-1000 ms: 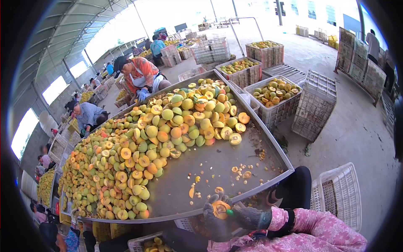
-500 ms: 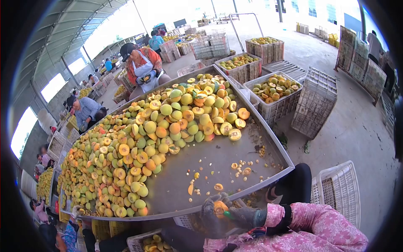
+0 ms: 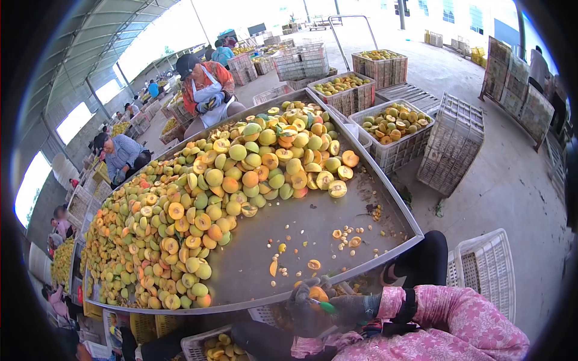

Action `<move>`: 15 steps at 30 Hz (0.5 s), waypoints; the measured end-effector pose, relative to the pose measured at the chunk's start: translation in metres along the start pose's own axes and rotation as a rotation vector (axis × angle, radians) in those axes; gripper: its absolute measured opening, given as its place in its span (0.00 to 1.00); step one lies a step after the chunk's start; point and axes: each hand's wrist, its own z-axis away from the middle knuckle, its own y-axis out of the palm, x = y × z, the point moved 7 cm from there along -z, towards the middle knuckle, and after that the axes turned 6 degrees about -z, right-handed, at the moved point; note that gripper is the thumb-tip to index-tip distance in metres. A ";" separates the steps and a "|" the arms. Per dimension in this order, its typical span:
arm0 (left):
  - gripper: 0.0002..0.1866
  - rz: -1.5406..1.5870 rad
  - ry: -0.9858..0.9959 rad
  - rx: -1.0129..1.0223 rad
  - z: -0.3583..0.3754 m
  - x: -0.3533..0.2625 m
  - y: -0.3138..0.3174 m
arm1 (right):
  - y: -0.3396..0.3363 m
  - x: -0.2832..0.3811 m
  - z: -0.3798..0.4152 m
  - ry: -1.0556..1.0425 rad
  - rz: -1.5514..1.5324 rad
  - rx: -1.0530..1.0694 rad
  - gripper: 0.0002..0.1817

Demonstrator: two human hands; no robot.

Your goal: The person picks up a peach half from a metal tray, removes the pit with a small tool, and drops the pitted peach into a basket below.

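Note:
My gloved left hand (image 3: 303, 308) is closed around an orange apricot (image 3: 318, 293) just outside the near rim of a metal-edged table. Beside it, my gloved right hand (image 3: 354, 307) grips a small tool with a green handle (image 3: 328, 307), held against the fruit; its blade, if any, is hidden. On the table (image 3: 241, 280) lies a large heap of whole and halved apricots (image 3: 198, 207), greenish yellow to orange. Loose pits (image 3: 343, 242) and an apricot half (image 3: 313, 264) are scattered on the bare surface near my hands.
A crate of fruit (image 3: 211, 344) stands below the table's near edge. An open white crate (image 3: 481, 271) sits at my right. Filled crates (image 3: 394, 129) and stacked crates (image 3: 451, 147) stand past the right rim. A person in an orange top (image 3: 208, 90) works across the table.
The green handle has tilted and shifted slightly, and the apricot sits a little differently in my left hand. Across the table, the person in orange has lowered their head.

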 end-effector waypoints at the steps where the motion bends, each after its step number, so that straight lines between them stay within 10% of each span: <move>1: 0.10 -0.166 0.156 -0.039 -0.002 -0.017 0.000 | 0.010 -0.010 0.005 0.293 -0.706 0.036 0.14; 3: 0.11 -0.330 0.311 -0.079 -0.004 -0.045 0.004 | 0.031 0.035 0.029 0.225 -0.548 -0.027 0.11; 5: 0.16 0.256 -0.119 -0.095 -0.008 -0.032 0.006 | 0.035 0.058 0.039 0.159 -0.389 -0.088 0.10; 9: 0.19 0.000 0.068 -0.076 -0.008 -0.025 0.006 | 0.032 0.058 0.041 0.190 -0.422 -0.042 0.12; 11: 0.19 0.552 -0.392 -0.080 -0.005 -0.015 0.012 | 0.032 0.055 0.042 0.211 -0.397 -0.006 0.12; 15: 0.18 0.609 -0.400 -0.106 -0.003 -0.016 0.010 | 0.036 0.057 0.040 0.194 -0.380 -0.002 0.11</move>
